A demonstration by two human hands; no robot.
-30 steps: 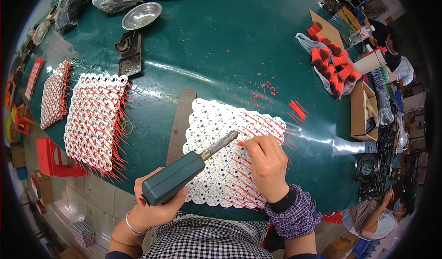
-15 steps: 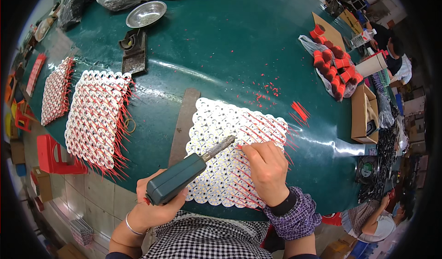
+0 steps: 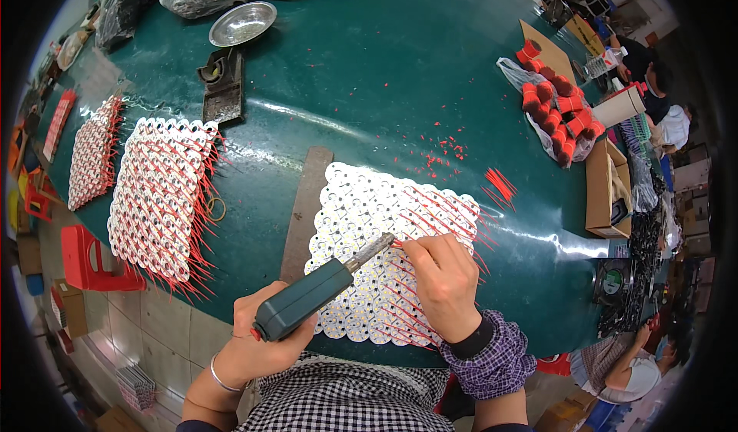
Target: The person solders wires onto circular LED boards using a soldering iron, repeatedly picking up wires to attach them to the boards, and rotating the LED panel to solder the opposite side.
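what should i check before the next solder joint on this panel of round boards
1. Soldering iron gripped firmly in left hand: ok.
2. Iron tip on the panel of round white boards, beside the right hand's fingertips: ok.
3. Right hand pinning a red wire at the tip: ok.
4. Fingers safely off the hot tip: not ok, very close.
5. Panel flat on the green table: ok.
6. Joint wetted: cannot tell.

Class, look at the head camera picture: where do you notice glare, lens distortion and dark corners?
Head view: bright glare streaks cross the green table; its edge bows with the fisheye lens; the corners are black; the left hand, soldering iron and right hand look sharp.
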